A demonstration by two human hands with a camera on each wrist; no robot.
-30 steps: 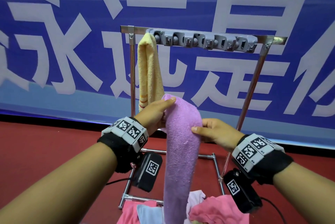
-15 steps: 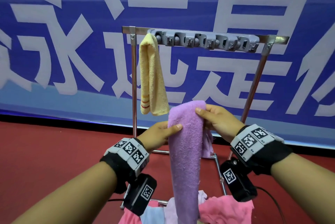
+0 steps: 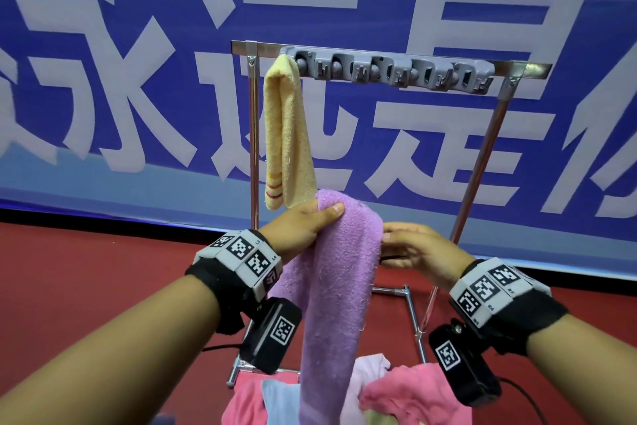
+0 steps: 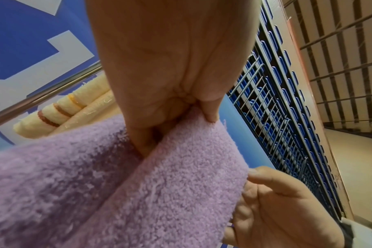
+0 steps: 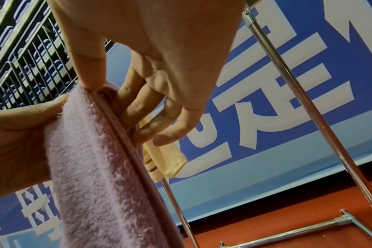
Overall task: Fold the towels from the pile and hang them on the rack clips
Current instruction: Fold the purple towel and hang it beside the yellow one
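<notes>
A purple towel (image 3: 341,269), folded into a long strip, hangs doubled from my hands in front of the metal rack (image 3: 482,162). My left hand (image 3: 320,214) pinches its top fold, thumb in front and fingers behind, as the left wrist view shows (image 4: 176,129). My right hand (image 3: 393,242) pinches the towel's right edge a little lower, thumb on the near side and fingers behind (image 5: 125,112). A yellow towel (image 3: 289,135) hangs folded from the leftmost clip of the grey clip strip (image 3: 386,71). The other clips hold nothing.
The pile (image 3: 413,397) of pink, light blue and white towels lies below my hands on the red surface. The rack's base bars (image 3: 389,291) lie on that red surface. A blue banner with large white characters fills the background.
My left hand has risen from the towel's side to its top fold. My right hand has dropped from the top to the right edge. The towel sits slightly lower.
</notes>
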